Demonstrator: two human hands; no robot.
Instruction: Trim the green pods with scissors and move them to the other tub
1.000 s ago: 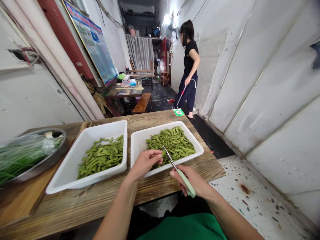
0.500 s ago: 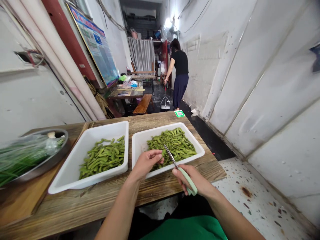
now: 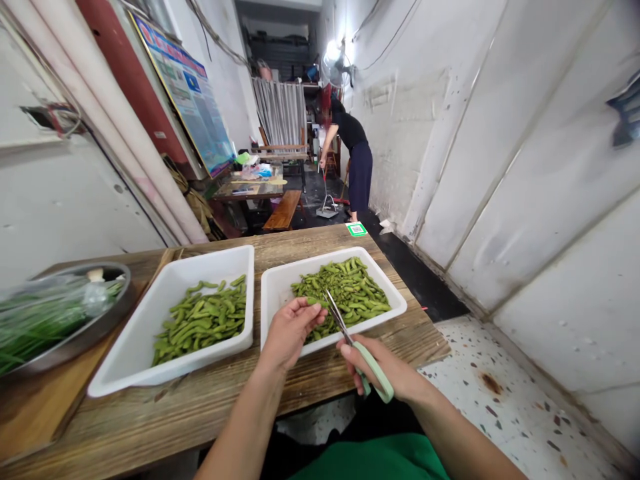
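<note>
Between the thumb and fingers of my left hand [image 3: 291, 331] is a green edamame pod [image 3: 317, 303], held over the front of the right white tray [image 3: 269, 293]. My right hand [image 3: 376, 363] grips a pair of scissors with pale green handles [image 3: 374, 371]. Their blades stand a little apart, with the tips close to the pod's end. Many edamame pods [image 3: 353, 287] are heaped in that tray, below and beyond both hands. The left white tray [image 3: 131, 347] holds another pile of edamame pods [image 3: 205, 317].
Both trays stand on a wooden table [image 3: 210, 407]. A metal bowl [image 3: 107, 317] with bagged green stalks [image 3: 45, 327] is at the far left. Beyond the table, a person [image 3: 355, 147] bends with a long-handled dustpan [image 3: 327, 212] near a wooden bench [image 3: 283, 210].
The scissor blades have opened slightly and their handles have spread. The pod shows more clearly in my left hand. The person behind has bent lower.
</note>
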